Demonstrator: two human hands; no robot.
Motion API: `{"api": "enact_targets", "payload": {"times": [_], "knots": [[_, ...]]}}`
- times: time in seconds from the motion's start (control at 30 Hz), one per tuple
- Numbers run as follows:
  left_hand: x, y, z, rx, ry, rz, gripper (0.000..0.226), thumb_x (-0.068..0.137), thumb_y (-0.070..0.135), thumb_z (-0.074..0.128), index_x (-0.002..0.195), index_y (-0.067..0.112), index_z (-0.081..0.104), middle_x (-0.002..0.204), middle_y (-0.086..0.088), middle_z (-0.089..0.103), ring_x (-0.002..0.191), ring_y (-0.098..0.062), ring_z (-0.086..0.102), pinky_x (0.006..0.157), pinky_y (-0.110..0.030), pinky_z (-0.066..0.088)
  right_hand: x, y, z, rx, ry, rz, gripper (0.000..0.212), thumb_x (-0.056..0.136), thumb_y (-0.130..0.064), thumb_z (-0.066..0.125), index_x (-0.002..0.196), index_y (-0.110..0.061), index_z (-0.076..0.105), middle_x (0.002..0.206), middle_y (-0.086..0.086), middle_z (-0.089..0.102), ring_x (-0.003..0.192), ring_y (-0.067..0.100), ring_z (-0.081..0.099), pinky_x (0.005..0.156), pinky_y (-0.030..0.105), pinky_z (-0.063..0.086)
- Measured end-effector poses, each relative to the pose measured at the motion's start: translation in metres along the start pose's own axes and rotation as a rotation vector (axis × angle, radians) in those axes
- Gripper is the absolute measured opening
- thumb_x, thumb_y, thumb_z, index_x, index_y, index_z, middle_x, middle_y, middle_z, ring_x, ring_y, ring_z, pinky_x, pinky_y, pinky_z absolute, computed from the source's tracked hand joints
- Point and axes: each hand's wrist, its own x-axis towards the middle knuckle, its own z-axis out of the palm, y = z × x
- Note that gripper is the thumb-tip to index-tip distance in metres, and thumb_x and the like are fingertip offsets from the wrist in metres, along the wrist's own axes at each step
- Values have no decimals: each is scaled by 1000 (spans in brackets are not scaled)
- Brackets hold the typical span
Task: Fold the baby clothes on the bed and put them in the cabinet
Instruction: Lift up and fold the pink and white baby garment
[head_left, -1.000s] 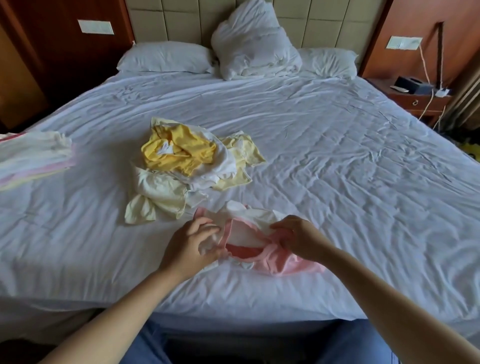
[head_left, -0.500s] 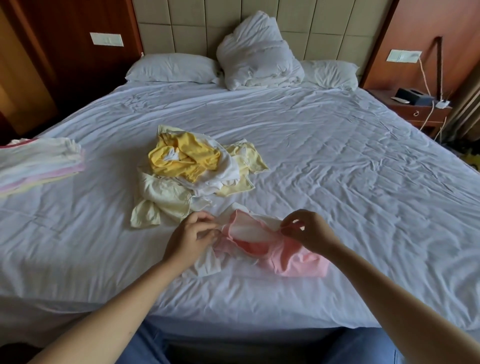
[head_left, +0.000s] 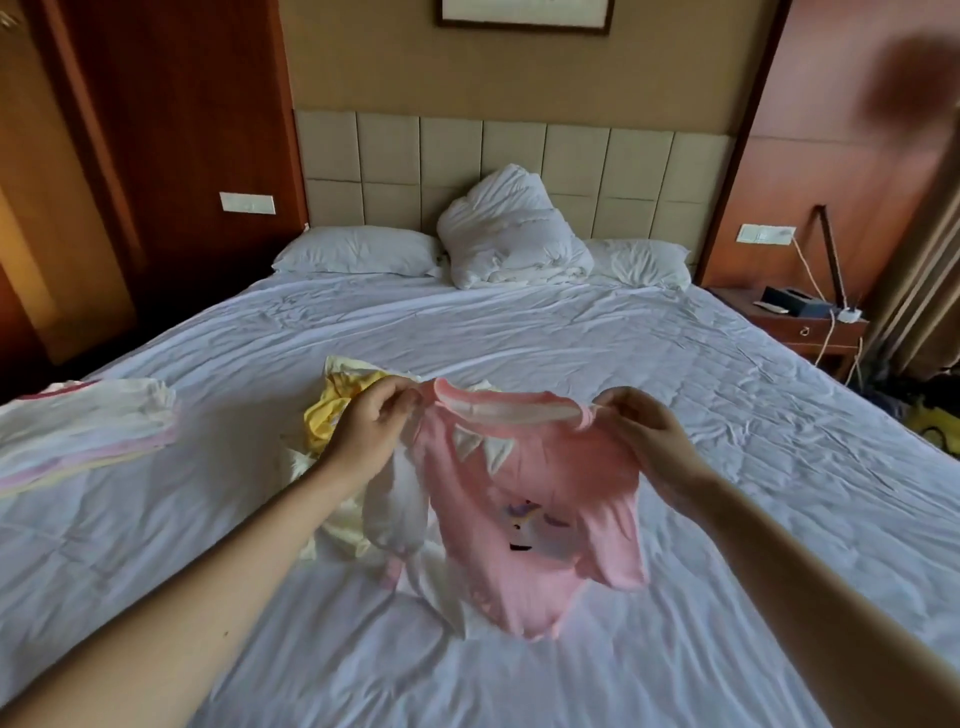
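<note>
Above the near half of the bed (head_left: 675, 415), held a pink baby top (head_left: 535, 499) up by its 2 shoulders, with the hem drooping close to the sheet; could not tell whether touching. Pinched 1 shoulder in the left hand (head_left: 363, 431) and the other in the right hand (head_left: 639, 436), both closed on the cloth with thumbs and curled fingers. Judged this as the opening-out step of folding 1 garment: spread to find its shape, not yet laid down. Called next, on that reading, for lowering it flat onto the sheet, smoothing the body, then bringing in the sleeves. Looked soft and limp: pink body, white-lined neck, 2 white triangular points below the collar, a small blurred print on the chest, a white sleeve (head_left: 395, 509) dangling under the left hand. Noted an unfolded yellow and cream heap (head_left: 332, 410) just behind, and a folded stack (head_left: 88, 426) well apart at the bed's left edge. Could not pick out the cabinet.
</note>
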Motion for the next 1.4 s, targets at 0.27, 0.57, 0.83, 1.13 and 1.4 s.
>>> {"api": "enact_targets", "payload": {"times": [0.27,0.57,0.83,1.13,1.4], "knots": [[67,77,-5,20,109,139,27,103,7,38,88,-12,51,70,-10,46,61,-5,41,62,-13,34,35,-71,-12,-267,44,-135,15,90,-5,62,91,-15,73,82,7,70,71,8,61,62,20,47],[116,132,-10,-44,116,334,24,98,20,42,79,8,51,66,11,46,63,-7,41,82,-41,48,71,-143,-29,-60,225,-183,16,93,-5,59,81,-11,68,69,-1,63,65,10,60,63,26,53],[122,156,-15,141,19,311,36,78,51,36,71,21,56,73,3,59,75,-14,56,74,-35,43,85,-165,-28,-87,199,-220,21,94,-5,53,82,-17,66,74,0,64,67,11,57,59,25,44],[112,113,-4,440,-223,151,64,79,76,33,71,15,53,63,6,50,65,-13,51,66,-35,38,76,-128,-49,-251,136,-131,14,91,-2,60,92,-12,70,76,-2,66,56,-4,57,55,9,43],[114,104,9,467,-126,252,67,72,75,43,64,10,60,56,-3,49,55,-16,46,57,-31,32,76,-118,-52,-169,176,-153,28,82,10,54,73,-16,60,73,-3,60,63,3,54,62,16,41]]}}
